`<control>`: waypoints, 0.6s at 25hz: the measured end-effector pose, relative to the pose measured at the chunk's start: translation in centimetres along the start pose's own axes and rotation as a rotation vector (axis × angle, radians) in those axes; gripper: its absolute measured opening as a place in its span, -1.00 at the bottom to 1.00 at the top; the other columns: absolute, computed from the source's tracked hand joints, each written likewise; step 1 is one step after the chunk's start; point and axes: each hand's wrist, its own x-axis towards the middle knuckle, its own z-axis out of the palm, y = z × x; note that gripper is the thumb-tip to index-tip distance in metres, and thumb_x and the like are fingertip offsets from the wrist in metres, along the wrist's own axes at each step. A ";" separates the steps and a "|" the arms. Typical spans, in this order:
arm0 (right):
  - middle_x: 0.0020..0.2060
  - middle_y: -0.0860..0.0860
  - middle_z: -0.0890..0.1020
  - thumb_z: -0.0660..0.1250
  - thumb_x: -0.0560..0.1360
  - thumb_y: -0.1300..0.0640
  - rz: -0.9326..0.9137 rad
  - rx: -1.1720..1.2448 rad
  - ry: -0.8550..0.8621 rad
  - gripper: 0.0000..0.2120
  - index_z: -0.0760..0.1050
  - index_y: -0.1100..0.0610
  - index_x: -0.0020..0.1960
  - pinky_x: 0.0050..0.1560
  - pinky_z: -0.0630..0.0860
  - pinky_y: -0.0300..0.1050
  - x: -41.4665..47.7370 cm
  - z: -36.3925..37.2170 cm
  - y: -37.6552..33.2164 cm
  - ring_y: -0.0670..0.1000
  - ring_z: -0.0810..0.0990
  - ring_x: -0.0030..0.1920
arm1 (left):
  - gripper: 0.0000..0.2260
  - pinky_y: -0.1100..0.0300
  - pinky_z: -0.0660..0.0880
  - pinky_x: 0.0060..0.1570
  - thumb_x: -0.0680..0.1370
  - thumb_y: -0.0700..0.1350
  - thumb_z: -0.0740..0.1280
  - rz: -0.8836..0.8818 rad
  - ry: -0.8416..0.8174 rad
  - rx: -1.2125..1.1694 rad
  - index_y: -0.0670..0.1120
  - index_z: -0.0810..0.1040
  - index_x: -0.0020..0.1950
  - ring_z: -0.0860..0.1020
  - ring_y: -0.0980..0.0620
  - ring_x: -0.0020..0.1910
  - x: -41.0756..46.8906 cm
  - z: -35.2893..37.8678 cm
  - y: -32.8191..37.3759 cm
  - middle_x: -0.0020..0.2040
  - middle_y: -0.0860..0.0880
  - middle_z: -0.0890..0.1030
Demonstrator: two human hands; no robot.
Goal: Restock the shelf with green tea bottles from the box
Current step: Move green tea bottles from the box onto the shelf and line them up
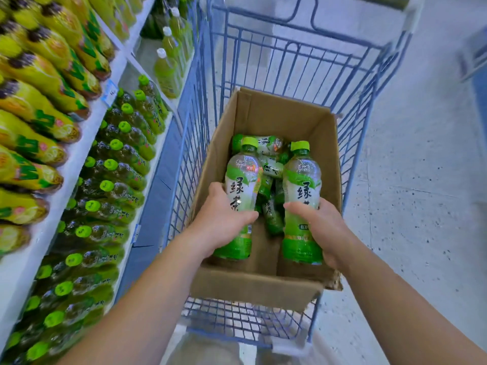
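Gripping a green tea bottle apiece, the left hand [224, 219] and the right hand [321, 225] hold their loads above the open cardboard box [259, 287]. The left bottle [241, 177] and the right bottle [301, 180] lie side by side, apart and roughly parallel. Each long axis runs along the length of the box, the green cap pointing away from the person and the base toward the box's near wall. Both printed labels face the camera.

The left hand's fingers [217, 188] curl round the far side of the left bottle's lower half, and the thumb crosses its front. The right hand's fingers [326, 205] wrap the right bottle's middle in the same way, thumb across the label.

In the box, more green tea bottles [270, 156] lie loosely on their sides at mixed angles, gathered toward its far half. The box itself sits in the basket of a blue wire cart [290, 61] on a speckled floor [408, 180].

To the left, just beside the cart, stands the shelf [79, 154]. Its lower level carries rows of green-capped bottles [116, 164], upright and close together. The level above carries yellow-labelled bottles [39, 101] with dark caps.
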 end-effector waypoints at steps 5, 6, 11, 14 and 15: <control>-0.13 0.16 0.74 0.52 0.44 0.08 -0.053 -0.023 0.061 -0.83 0.62 0.03 0.01 -0.18 0.70 0.18 -6.0 0.9 -3.4 0.20 0.75 -0.18 | -0.39 0.10 0.54 -0.03 0.39 -0.03 0.61 0.125 0.061 -0.075 0.03 0.29 0.25 0.57 0.10 0.03 -4.5 -2.7 2.0 0.09 0.07 0.55; -0.13 0.17 0.74 0.51 0.44 0.09 -0.069 -0.018 0.067 -0.82 0.62 0.03 0.02 -0.20 0.70 0.16 -7.0 1.1 -3.9 0.19 0.75 -0.19 | -0.39 0.13 0.53 -0.07 0.39 -0.03 0.61 0.141 0.067 -0.092 0.03 0.29 0.26 0.58 0.13 0.00 -5.4 -3.2 2.3 0.06 0.10 0.54; -0.15 0.14 0.75 0.51 0.43 0.09 -0.144 -0.001 0.035 -0.81 0.61 0.01 0.03 -0.21 0.70 0.19 -11.4 2.6 -5.9 0.21 0.75 -0.18 | -0.38 0.24 0.49 -0.21 0.38 0.01 0.60 0.211 0.104 -0.143 0.13 0.29 0.28 0.61 0.24 -0.10 -9.8 -5.9 2.3 0.03 0.19 0.55; -0.15 0.15 0.74 0.52 0.37 0.07 -0.187 -0.030 -0.050 -0.73 0.61 0.04 0.05 -0.17 0.69 0.25 -13.4 3.9 -7.1 0.23 0.75 -0.16 | -0.39 0.22 0.48 -0.24 0.33 0.06 0.59 0.251 0.195 -0.169 0.17 0.30 0.21 0.59 0.35 -0.18 -12.5 -7.5 1.8 0.00 0.19 0.56; -0.15 0.15 0.74 0.52 0.37 0.07 -0.205 -0.044 -0.084 -0.72 0.61 0.05 0.06 -0.17 0.70 0.24 -13.8 4.4 -7.3 0.24 0.75 -0.16 | -0.39 0.23 0.49 -0.25 0.32 0.06 0.59 0.253 0.235 -0.184 0.17 0.30 0.20 0.59 0.37 -0.19 -13.4 -7.9 1.5 -0.01 0.17 0.57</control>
